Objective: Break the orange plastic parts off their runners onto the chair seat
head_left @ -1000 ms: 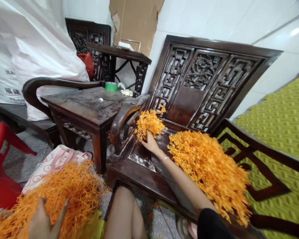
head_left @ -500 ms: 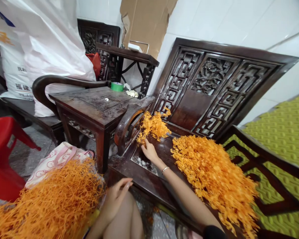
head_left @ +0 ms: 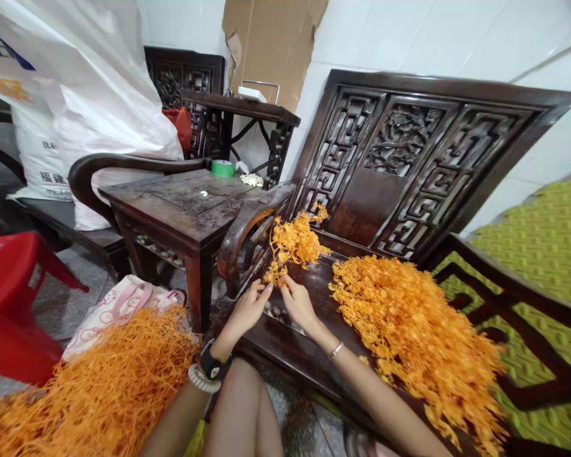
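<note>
A small heap of curly orange plastic-looking pieces [head_left: 297, 241] lies on the dark wooden bench seat [head_left: 261, 330], close to its armrest. At the near edge of this heap, my right hand [head_left: 299, 306] has its fingertips closed on an orange piece [head_left: 276, 274]. Right beside it, my left hand [head_left: 248, 310] pinches at the same piece from the left; the exact grip is too small to make out. To the right, a large pile of orange pieces [head_left: 409, 324] with fuller, flower-like ends covers the seat. Thin orange strands [head_left: 124, 381] form a big heap at my left.
A dark side table [head_left: 166, 203] bears a roll of green tape [head_left: 223, 167]. Large white sacks [head_left: 99, 95] stand behind it. A red plastic stool [head_left: 14, 285] and a patterned pink-and-white bag [head_left: 118, 298] are at the left. The bench back [head_left: 361, 190] rises behind the heaps.
My left hand has moved from above my knee up and forward to meet my right hand at the small heap. My right hand has drawn slightly toward me and right.
</note>
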`<state>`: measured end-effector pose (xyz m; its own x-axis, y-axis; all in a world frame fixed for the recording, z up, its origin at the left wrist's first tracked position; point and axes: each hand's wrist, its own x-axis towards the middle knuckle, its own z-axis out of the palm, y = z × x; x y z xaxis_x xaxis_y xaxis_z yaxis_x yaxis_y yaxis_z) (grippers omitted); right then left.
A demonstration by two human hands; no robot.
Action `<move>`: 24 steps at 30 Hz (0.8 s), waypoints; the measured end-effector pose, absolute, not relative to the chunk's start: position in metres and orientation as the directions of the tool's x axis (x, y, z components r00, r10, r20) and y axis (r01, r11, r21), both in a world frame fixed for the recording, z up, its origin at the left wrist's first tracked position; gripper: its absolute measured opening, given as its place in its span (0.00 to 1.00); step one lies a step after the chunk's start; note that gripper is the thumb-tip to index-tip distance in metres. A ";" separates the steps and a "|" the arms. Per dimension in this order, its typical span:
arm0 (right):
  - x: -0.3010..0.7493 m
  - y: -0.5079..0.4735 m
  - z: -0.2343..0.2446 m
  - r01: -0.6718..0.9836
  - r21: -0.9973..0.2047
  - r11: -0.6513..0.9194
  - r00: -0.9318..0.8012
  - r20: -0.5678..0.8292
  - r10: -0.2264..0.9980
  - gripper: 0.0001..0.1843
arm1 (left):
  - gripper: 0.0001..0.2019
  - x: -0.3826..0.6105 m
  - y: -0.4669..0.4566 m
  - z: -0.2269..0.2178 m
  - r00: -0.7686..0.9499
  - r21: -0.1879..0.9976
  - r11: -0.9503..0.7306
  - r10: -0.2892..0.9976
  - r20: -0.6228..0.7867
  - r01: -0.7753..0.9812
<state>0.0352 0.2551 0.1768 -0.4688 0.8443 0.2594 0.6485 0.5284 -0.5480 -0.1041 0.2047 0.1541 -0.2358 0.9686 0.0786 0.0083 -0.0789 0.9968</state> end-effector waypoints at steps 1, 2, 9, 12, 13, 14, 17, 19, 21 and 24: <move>0.035 0.249 0.175 0.629 -0.564 0.535 -0.478 0.262 0.838 0.12 | 0.22 -0.100 0.211 0.154 -0.242 0.995 -0.090 0.967 0.079 -0.034; 0.036 0.243 0.173 0.610 -0.579 0.542 -0.489 0.263 0.832 0.11 | 0.21 -0.094 0.215 0.154 -0.251 0.992 -0.100 0.965 0.077 -0.080; 0.053 0.216 0.173 0.539 -0.666 0.516 -0.447 0.293 0.845 0.10 | 0.22 -0.063 0.204 0.147 -0.204 0.910 -0.068 0.979 -0.019 -0.408; 0.054 0.195 0.170 0.508 -0.698 0.504 -0.443 0.289 0.848 0.10 | 0.21 -0.058 0.193 0.145 -0.229 0.861 -0.064 0.972 -0.062 -0.505; 0.052 0.184 0.167 0.494 -0.708 0.504 -0.457 0.282 0.844 0.10 | 0.20 -0.057 0.189 0.145 -0.239 0.847 -0.064 0.968 -0.075 -0.527; 0.051 0.172 0.163 0.478 -0.719 0.505 -0.478 0.270 0.836 0.10 | 0.19 -0.056 0.185 0.144 -0.242 0.836 -0.062 0.966 -0.086 -0.546; 0.052 0.137 0.151 0.430 -0.764 0.481 -0.544 0.205 0.814 0.09 | 0.16 -0.057 0.166 0.142 -0.208 0.807 -0.031 0.971 -0.115 -0.590; 0.057 0.119 0.146 0.406 -0.802 0.438 -0.564 0.157 0.811 0.09 | 0.16 -0.060 0.153 0.142 -0.185 0.786 -0.008 0.973 -0.136 -0.618; 0.066 0.105 0.144 0.406 -0.821 0.401 -0.569 0.116 0.814 0.09 | 0.17 -0.066 0.142 0.143 -0.174 0.763 0.007 0.972 -0.155 -0.646; 0.079 0.085 0.139 0.453 -0.816 0.359 -0.538 0.071 0.840 0.09 | 0.15 -0.075 0.133 0.144 -0.163 0.723 0.015 0.971 -0.176 -0.691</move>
